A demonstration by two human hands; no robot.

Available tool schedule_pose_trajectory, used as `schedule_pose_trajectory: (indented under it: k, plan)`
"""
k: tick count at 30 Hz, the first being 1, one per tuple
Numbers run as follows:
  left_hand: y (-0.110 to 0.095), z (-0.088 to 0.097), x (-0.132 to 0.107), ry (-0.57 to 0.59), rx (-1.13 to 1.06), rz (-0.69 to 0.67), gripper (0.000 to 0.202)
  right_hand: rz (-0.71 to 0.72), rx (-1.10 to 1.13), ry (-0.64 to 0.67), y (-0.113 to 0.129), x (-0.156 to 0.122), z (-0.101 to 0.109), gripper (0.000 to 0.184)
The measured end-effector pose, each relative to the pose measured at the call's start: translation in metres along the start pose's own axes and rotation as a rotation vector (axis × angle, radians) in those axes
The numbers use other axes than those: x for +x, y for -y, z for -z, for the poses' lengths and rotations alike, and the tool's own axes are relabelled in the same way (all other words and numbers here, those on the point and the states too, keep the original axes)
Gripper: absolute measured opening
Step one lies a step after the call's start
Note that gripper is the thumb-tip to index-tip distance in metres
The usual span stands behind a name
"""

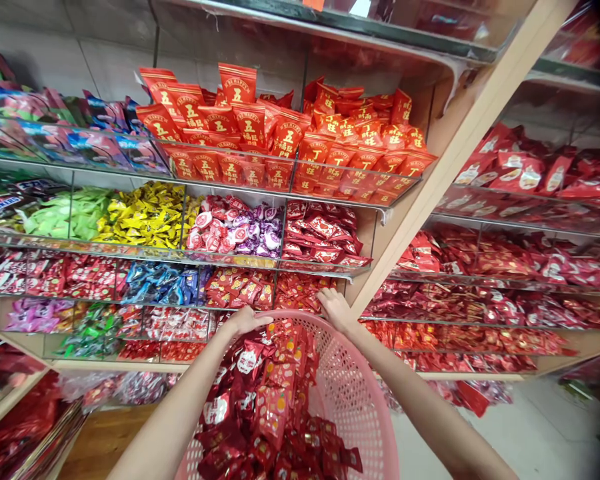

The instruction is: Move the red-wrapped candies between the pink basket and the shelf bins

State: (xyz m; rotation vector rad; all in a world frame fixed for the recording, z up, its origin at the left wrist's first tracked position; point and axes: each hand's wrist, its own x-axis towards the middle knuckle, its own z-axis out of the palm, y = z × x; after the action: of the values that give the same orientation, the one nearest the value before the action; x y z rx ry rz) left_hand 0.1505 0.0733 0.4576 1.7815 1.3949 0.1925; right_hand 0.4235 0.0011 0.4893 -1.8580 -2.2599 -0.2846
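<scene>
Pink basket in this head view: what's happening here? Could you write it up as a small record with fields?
Left hand: at the basket's rim
Right hand: at the far rim, beside shelf packets
Basket: pink, plastic, holding red packets
Shelves: stocked with red, yellow, green and purple packets

head camera looks forward and down at a close pink basket [360, 407].

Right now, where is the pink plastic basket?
In the head view, the pink plastic basket is at bottom centre, full of red packets, with the left hand and right hand at its rim, before the wooden shelf ledge.
</scene>
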Motion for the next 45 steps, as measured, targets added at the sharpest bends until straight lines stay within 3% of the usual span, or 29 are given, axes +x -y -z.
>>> schedule_pose_trajectory:
  k: [5,14,17,21,24,27,31,35,39,45]
  plan:
    - [0.003,-0.002,0.003,-0.058,0.058,-0.035,0.055,0.187,-0.246,0.157,-0.008,0.018,-0.003,0.037]
    - [0.007,-0.005,0.006,-0.055,0.109,-0.034,0.060,0.193,-0.224,0.192,-0.006,0.029,-0.007,0.034]
    - [0.007,-0.004,0.006,-0.044,0.111,-0.043,0.060,0.153,-0.074,0.168,-0.012,0.027,-0.006,0.038]
    - [0.007,-0.005,0.006,-0.042,0.104,-0.054,0.059,-0.024,0.289,0.080,-0.009,0.024,-0.001,0.041]
    - [0.007,-0.005,0.006,-0.046,0.105,-0.057,0.059,-0.102,0.549,-0.012,0.008,0.019,0.014,0.042]
    - [0.007,-0.006,0.007,-0.067,0.103,-0.054,0.059,0.006,0.673,-0.072,0.039,0.007,0.034,0.041]
    - [0.007,-0.006,0.006,-0.076,0.075,-0.064,0.059,0.255,0.525,0.044,0.085,-0.022,0.049,0.032]
    - [0.007,-0.007,0.005,-0.060,0.046,-0.060,0.058,0.425,0.223,0.130,0.116,-0.050,0.038,0.034]
    - [0.009,-0.008,0.007,-0.045,0.050,-0.049,0.059,0.478,0.018,0.137,0.128,-0.062,0.020,0.037]
    - [0.010,-0.009,0.008,-0.050,0.068,-0.062,0.059,0.481,-0.061,0.107,0.134,-0.060,0.006,0.042]
